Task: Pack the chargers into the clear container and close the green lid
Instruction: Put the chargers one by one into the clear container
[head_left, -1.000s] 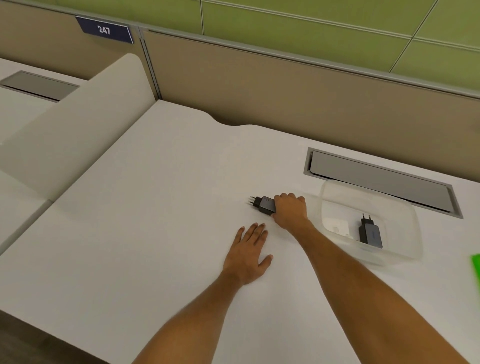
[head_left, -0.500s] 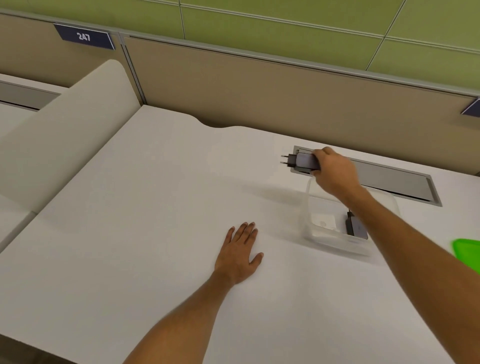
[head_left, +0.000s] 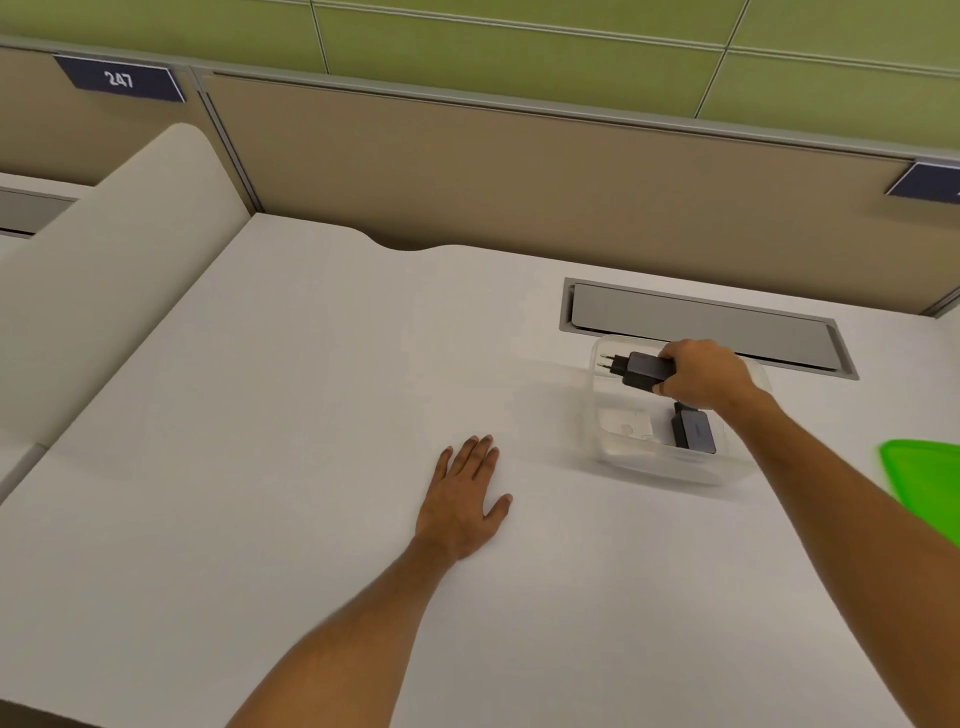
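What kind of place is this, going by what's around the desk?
Most likely an open-plan office. The white desk is fenced by a tan partition panel carrying a numbered plate, 247, and has a grey cable hatch set into its top.

Table (head_left: 311, 415): matt white, smooth laminate look. Clear container (head_left: 670, 467) at 3 o'clock: translucent, faintly frosted plastic. Dark charger (head_left: 644, 370), held: matt black plastic, prongs apparently metal. Second dark charger (head_left: 693, 431) inside container: same matt plastic. White charger (head_left: 626, 423): smooth white plastic. Green lid (head_left: 924, 473): glossy bright plastic. Cable hatch (head_left: 701, 327) at 1 o'clock: grey brushed-metal look. Partition (head_left: 519, 171): beige, cloth-like, matt.
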